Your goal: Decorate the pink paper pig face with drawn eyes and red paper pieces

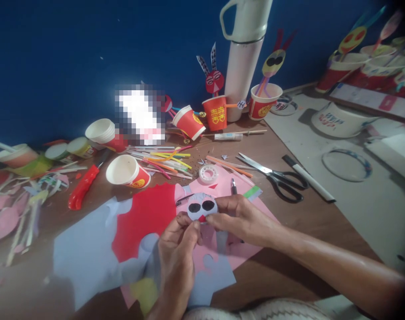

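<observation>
A small light-blue paper face [198, 198] with two black oval eyes and a red mouth piece is held up over the paper sheets. My left hand [178, 244] pinches its lower left edge between thumb and fingers. On the other side, my right hand [244, 218] grips the right edge, its thumb close to the red mouth. Beneath both hands lie cut sheets of red paper [145, 215], pink paper [247, 255] and light-blue paper [85, 249]. A pen [234, 186] lies just beyond my right hand. A roll of tape [208, 174] rests on the pink sheet.
Scissors [275, 175] lie at the right, beside a black-and-white stick [309, 180]. A red-handled cutter [84, 186], a paper cup [125, 171] and several coloured straws [170, 162] lie further left. Cup figures [214, 111] and a tall flask [244, 71] stand along the blue wall.
</observation>
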Demonstrator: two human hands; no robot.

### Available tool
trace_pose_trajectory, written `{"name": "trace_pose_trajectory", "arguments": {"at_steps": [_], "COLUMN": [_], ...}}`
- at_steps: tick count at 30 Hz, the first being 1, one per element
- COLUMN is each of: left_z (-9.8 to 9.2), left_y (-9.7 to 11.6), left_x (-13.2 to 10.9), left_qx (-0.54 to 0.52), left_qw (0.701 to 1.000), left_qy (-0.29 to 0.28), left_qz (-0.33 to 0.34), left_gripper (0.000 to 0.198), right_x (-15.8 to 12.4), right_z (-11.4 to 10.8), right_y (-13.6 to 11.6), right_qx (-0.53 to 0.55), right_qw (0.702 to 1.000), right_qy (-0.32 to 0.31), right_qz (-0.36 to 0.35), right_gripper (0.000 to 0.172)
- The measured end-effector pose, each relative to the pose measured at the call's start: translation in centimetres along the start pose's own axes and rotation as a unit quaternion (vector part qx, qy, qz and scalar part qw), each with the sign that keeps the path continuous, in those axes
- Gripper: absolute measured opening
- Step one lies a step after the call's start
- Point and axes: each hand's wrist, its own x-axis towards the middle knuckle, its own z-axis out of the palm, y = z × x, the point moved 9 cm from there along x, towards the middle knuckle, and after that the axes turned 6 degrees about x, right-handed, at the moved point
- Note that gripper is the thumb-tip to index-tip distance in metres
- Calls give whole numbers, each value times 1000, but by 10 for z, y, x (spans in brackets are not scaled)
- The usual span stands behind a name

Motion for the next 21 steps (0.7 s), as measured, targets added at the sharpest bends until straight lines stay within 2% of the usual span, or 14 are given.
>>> {"name": "trace_pose_trajectory", "arguments": {"at_steps": [3, 8, 13, 18, 21], "left_z": [0, 2, 3, 2, 3], "left_y": [1, 3, -4, -7, -6], "left_x": [0, -2, 0, 6, 7], "left_qx": [9, 23, 30, 6, -2], "left_qw": [1000, 1000, 999, 1000, 1000], "left_qy": [-2, -5, -14, -13, -18], "left_qz": [4, 13, 0, 13, 14], "left_gripper": [13, 11, 16, 21, 22], "right_x": [0, 1, 1, 1, 3], "right_z": [2, 2, -1, -4, -6], "right_y": [-2, -8, -5, 5, 10], "right_qx": [17, 35, 21, 19, 11], "right_qw": [1000, 999, 998, 999, 998], "right_qy": [-3, 14, 37, 33, 49], "right_qz": [1, -30, -36, -25, -27], "right_gripper": [22, 12, 10, 25, 25]}}
